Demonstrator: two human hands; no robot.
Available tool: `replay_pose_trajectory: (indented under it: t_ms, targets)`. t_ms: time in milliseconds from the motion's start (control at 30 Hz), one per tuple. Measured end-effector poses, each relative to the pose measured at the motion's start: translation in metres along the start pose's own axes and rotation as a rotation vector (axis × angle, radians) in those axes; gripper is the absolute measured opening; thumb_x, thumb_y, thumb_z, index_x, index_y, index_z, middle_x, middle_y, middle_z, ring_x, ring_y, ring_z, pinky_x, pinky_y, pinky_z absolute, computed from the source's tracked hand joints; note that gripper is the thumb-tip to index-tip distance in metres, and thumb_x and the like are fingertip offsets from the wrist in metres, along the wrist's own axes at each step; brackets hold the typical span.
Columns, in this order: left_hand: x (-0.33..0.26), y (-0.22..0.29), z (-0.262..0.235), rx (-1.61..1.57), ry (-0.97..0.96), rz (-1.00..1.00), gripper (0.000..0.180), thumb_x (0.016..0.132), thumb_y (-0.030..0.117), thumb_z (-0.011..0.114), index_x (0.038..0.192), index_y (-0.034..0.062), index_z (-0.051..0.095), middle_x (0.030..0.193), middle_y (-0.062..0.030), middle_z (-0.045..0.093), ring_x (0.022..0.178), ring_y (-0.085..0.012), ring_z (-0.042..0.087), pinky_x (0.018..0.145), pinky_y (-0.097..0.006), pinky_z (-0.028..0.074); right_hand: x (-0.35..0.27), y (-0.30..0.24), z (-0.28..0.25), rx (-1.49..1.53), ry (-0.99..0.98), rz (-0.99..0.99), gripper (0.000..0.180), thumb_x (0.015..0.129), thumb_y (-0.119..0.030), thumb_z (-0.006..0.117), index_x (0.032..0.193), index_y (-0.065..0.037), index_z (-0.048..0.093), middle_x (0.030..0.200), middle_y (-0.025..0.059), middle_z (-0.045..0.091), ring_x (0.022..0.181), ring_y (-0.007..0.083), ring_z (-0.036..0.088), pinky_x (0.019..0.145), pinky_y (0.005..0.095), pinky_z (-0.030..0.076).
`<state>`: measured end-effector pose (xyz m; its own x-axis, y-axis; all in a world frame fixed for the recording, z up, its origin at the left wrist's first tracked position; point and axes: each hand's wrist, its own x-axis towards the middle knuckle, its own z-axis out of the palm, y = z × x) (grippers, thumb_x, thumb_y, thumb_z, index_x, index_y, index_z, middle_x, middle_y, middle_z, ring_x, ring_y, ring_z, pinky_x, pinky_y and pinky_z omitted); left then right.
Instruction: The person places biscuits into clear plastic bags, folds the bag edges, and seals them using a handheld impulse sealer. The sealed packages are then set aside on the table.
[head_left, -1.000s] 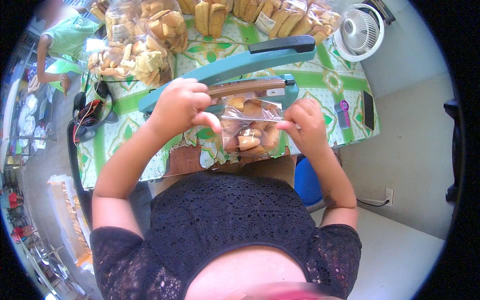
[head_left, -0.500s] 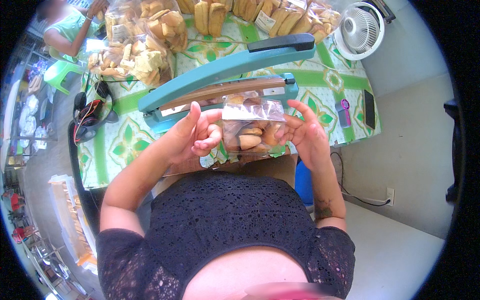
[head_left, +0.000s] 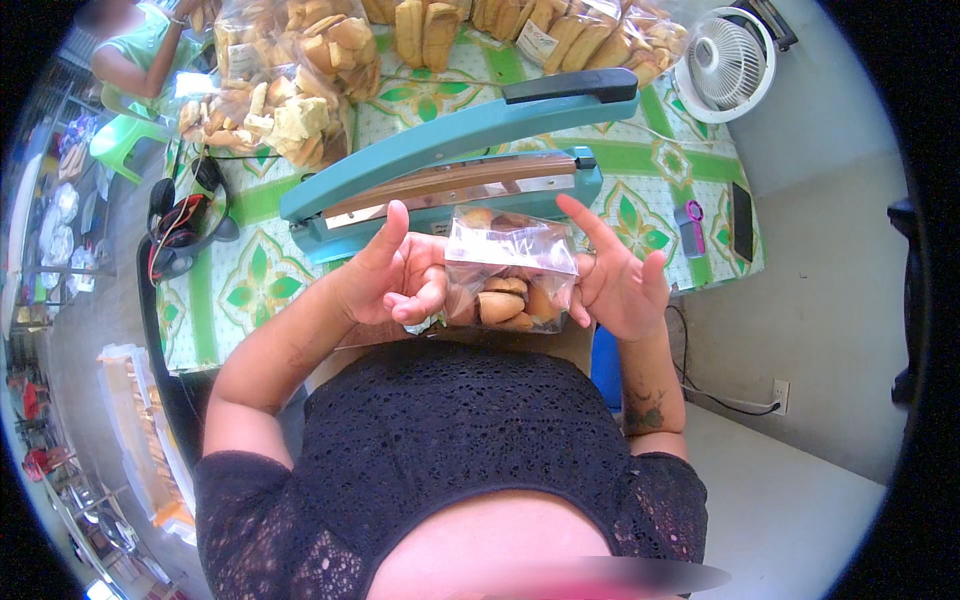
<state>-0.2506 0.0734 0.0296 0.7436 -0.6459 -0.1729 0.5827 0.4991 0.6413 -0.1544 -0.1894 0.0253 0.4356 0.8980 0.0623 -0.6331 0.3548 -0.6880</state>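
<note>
A small clear plastic bag of brown cookies or biscuits [head_left: 510,285], with a white label strip near its top, hangs between my two hands at the table's near edge. My left hand [head_left: 402,275] grips its left side with bent fingers, the thumb sticking up. On the bag's right side, my right hand [head_left: 617,285] holds the edge in its lower fingers, with index finger and thumb spread away. Just beyond the bag stands a teal impulse sealer [head_left: 440,150], its long arm raised above the sealing strip; neither hand touches that arm.
Large clear bags of bread pieces [head_left: 290,115] and more bagged toast [head_left: 560,35] line the table's far side. A white fan [head_left: 725,65], a phone [head_left: 741,222] and a pink-ringed item [head_left: 692,228] lie right. Headphones [head_left: 185,220] rest left; another person sits far left.
Both hands and the bag have moved slightly toward my body, away from the sealer. The bag now hangs clear of the sealer's base, and my right hand has opened out more.
</note>
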Motion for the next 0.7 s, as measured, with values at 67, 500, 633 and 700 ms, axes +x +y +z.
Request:
replay_pose_trajectory:
  t_ms: [67,500,633,700]
  targets:
    - [-0.001,-0.001,-0.001,-0.058,-0.027,-0.015,0.113,0.067,0.085,0.026,0.134,-0.0052,0.032,0.045,0.0013,0.046,0.033,-0.0001,0.033,0.032,-0.011,0.022,0.0,0.0,0.0,0.036,-0.031,0.005,0.108,0.075,-0.07,0.051,0.143,-0.002,0.001,0.113,0.0224,0.058,0.092,0.0246,0.062,0.055,0.0256,0.051]
    - [-0.004,-0.01,-0.006,-0.057,-0.036,0.001,0.105,0.072,0.082,0.028,0.132,-0.0041,0.035,0.047,-0.0004,0.048,0.033,0.0005,0.033,0.032,-0.011,0.023,0.002,0.006,-0.001,0.061,-0.026,0.038,0.106,0.078,-0.072,0.044,0.143,-0.001,-0.001,0.102,0.0202,0.062,0.089,0.0265,0.063,0.056,0.0277,0.052]
    - [-0.005,-0.011,-0.007,-0.074,-0.03,0.013,0.106,0.071,0.082,0.03,0.132,-0.0042,0.034,0.047,-0.0002,0.047,0.033,0.0005,0.034,0.032,-0.011,0.024,0.003,0.008,0.0,0.064,-0.009,0.036,0.105,0.077,-0.072,0.044,0.143,-0.002,0.002,0.104,0.0215,0.06,0.089,0.0262,0.062,0.056,0.0276,0.052]
    - [-0.006,-0.012,-0.008,-0.085,-0.019,0.027,0.109,0.07,0.083,0.033,0.133,-0.0056,0.032,0.047,0.0007,0.047,0.033,0.0003,0.035,0.032,-0.012,0.026,0.003,0.009,0.001,0.067,0.002,0.016,0.105,0.077,-0.073,0.044,0.143,-0.002,0.004,0.107,0.0224,0.059,0.09,0.0256,0.061,0.057,0.0276,0.052]
